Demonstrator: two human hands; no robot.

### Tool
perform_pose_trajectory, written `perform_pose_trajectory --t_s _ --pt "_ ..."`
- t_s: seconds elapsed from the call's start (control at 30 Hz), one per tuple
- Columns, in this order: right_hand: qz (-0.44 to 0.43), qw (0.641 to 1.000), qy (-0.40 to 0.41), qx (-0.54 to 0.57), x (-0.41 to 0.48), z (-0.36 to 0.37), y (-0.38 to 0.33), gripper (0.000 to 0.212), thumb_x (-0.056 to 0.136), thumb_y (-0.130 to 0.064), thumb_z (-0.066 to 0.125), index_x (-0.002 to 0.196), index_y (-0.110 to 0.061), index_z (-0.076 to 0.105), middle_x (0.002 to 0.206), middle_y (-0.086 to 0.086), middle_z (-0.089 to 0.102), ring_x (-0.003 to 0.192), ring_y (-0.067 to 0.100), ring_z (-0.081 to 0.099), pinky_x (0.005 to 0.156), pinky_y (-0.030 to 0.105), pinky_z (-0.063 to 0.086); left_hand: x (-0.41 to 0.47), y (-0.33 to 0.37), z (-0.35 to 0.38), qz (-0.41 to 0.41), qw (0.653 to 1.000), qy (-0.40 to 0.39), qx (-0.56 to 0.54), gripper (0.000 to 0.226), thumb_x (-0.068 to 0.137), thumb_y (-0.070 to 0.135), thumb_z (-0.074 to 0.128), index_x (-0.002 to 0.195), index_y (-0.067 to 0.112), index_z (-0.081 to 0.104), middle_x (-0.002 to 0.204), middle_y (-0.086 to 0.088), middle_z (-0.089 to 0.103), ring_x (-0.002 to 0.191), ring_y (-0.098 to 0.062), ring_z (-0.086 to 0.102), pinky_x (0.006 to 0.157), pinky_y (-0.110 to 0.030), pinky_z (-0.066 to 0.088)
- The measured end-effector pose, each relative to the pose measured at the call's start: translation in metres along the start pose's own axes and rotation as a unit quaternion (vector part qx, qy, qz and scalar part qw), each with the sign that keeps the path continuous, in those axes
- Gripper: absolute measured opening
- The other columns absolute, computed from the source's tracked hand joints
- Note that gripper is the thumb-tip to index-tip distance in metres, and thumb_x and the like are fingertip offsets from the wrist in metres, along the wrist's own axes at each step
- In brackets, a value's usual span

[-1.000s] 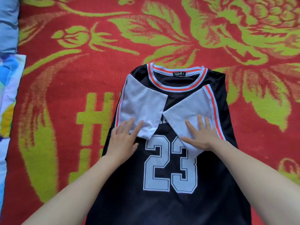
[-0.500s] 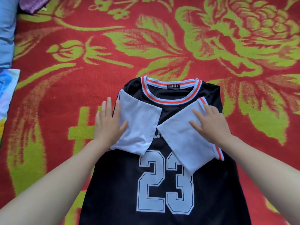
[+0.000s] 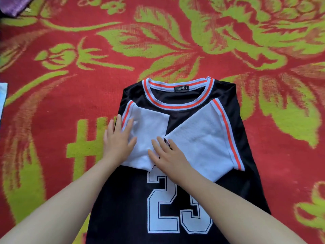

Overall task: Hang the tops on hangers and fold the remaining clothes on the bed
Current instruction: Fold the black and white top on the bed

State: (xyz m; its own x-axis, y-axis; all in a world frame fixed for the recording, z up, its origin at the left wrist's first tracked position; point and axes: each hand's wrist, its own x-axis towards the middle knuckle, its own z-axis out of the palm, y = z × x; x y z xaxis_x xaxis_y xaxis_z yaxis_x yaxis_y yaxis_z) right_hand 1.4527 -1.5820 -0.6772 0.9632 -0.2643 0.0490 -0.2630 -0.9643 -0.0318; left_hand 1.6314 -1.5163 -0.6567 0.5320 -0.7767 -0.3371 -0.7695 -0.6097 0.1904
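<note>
A black jersey (image 3: 123, 199) with a white "23" and an orange-and-white collar lies face up on the red bedspread. Both white sleeves are folded inward over its chest. My left hand (image 3: 117, 140) lies flat with straight fingers on the outer edge of the left sleeve (image 3: 151, 124). My right hand (image 3: 168, 155) presses flat where the two sleeves meet at the middle. The right sleeve (image 3: 205, 140) lies uncovered to the right of that hand. Neither hand grips any cloth.
The red bedspread (image 3: 175, 41) with a green flower pattern fills the view. A purple cloth (image 3: 14, 6) shows at the top left corner. A pale printed sheet edge (image 3: 2, 97) lies at the far left.
My right hand has slid left from the right sleeve to the middle of the chest. My left hand shifted slightly right onto the left sleeve's edge. The camera moved closer.
</note>
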Motion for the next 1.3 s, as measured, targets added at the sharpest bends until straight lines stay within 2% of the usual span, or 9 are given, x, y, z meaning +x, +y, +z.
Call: perform_pose_trajectory --t_s 0.13,0.33,0.5,0.6,0.8,0.93,1.07,1.17,1.3 --pt "0.014 0.997 -0.071 0.001 0.024 -0.009 0.002 0.022 0.063 0.000 0.050 0.055 -0.016 0.062 0.074 0.009 0.067 0.088 0.029 0.067 0.084 0.041 0.047 -0.001 -0.020 -0.012 -0.073 0.995 -0.067 -0.027 0.060 0.096 0.048 0.038 0.148 0.038 0.012 0.159 -0.006 -0.003 0.144 -0.028 0.001 0.113 -0.046 0.009" --pt "-0.111 0.981 0.147 0.065 0.021 -0.038 -0.011 0.023 0.075 0.004 0.049 0.060 -0.014 0.051 0.053 0.003 0.044 0.052 0.022 0.046 0.063 0.033 0.048 -0.004 -0.029 -0.016 -0.084 0.995 -0.057 -0.009 0.057 0.098 0.043 0.036 0.149 0.034 0.013 0.158 -0.009 0.000 0.143 -0.028 0.004 0.112 -0.045 0.011" --pt "-0.156 0.985 -0.062 -0.026 0.000 -0.022 0.002 0.025 0.057 -0.040 0.075 0.047 -0.025 0.057 0.047 -0.007 0.050 0.048 0.014 0.050 0.051 0.020 0.038 -0.005 -0.024 -0.010 -0.051 0.990 -0.075 0.107 0.070 0.095 0.049 0.037 0.150 0.029 -0.001 0.157 -0.013 -0.006 0.144 -0.029 0.001 0.114 -0.044 0.013" --pt "-0.096 0.989 -0.113 0.012 -0.006 -0.017 0.010 0.048 0.050 -0.069 0.074 0.050 -0.022 0.062 0.053 -0.005 0.055 0.053 0.015 0.054 0.050 0.019 0.037 -0.005 -0.018 -0.007 -0.034 0.989 -0.039 0.142 0.076 0.092 0.047 0.044 0.151 0.024 0.002 0.156 -0.019 -0.003 0.144 -0.034 0.004 0.113 -0.049 0.013" --pt "0.099 0.991 0.002 0.094 -0.004 -0.024 0.073 0.032 0.077 -0.036 0.048 0.072 -0.011 0.067 0.072 0.010 0.062 0.065 0.029 0.062 0.055 0.033 0.050 0.007 -0.022 -0.006 0.099 0.980 -0.004 0.172 0.086 0.073 0.040 0.074 0.145 0.021 0.031 0.151 -0.028 0.020 0.138 -0.045 0.022 0.105 -0.060 0.026" --pt "0.371 0.925 -0.036 0.077 -0.005 -0.045 0.162 0.045 0.086 -0.020 0.054 0.129 -0.005 0.051 0.128 0.022 0.049 0.115 0.041 0.046 0.087 0.050 0.042 0.036 -0.011 -0.028 0.029 0.995 0.001 0.092 0.079 0.091 0.049 0.048 0.149 0.029 -0.002 0.156 -0.017 -0.008 0.144 -0.034 0.001 0.113 -0.048 0.013" --pt "0.483 0.836 -0.095 0.243 -0.010 -0.056 0.219 0.073 0.090 -0.015 0.058 0.150 -0.013 0.015 0.154 0.010 0.022 0.138 0.030 0.026 0.109 0.047 0.029 0.075 -0.006 -0.045 -0.076 0.978 -0.068 -0.179 0.077 0.092 0.026 0.052 0.150 0.031 0.001 0.156 -0.012 0.014 0.138 -0.032 0.024 0.110 -0.042 0.028" --pt "0.560 0.699 -0.022 0.444 -0.007 -0.054 0.226 0.073 0.089 -0.013 0.062 0.149 -0.014 0.020 0.148 0.008 0.034 0.129 0.025 0.041 0.099 0.038 0.041 0.094 -0.005 -0.051 -0.130 0.932 -0.032 -0.336 0.073 0.089 0.013 0.055 0.149 0.026 0.017 0.138 -0.009 0.044 0.119 -0.028 0.046 0.096 -0.038 0.044" --pt "0.583 0.668 0.001 0.463 -0.002 -0.050 0.228 0.050 0.087 -0.012 0.065 0.134 -0.007 0.046 0.127 0.012 0.055 0.099 0.018 0.053 0.075 0.029 0.044 0.109 0.003 -0.059 -0.173 0.880 -0.002 -0.443 0.063 0.089 0.007 0.060 0.145 0.017 0.033 0.128 -0.007 0.053 0.099 -0.016 0.051 0.071 -0.022 0.041"
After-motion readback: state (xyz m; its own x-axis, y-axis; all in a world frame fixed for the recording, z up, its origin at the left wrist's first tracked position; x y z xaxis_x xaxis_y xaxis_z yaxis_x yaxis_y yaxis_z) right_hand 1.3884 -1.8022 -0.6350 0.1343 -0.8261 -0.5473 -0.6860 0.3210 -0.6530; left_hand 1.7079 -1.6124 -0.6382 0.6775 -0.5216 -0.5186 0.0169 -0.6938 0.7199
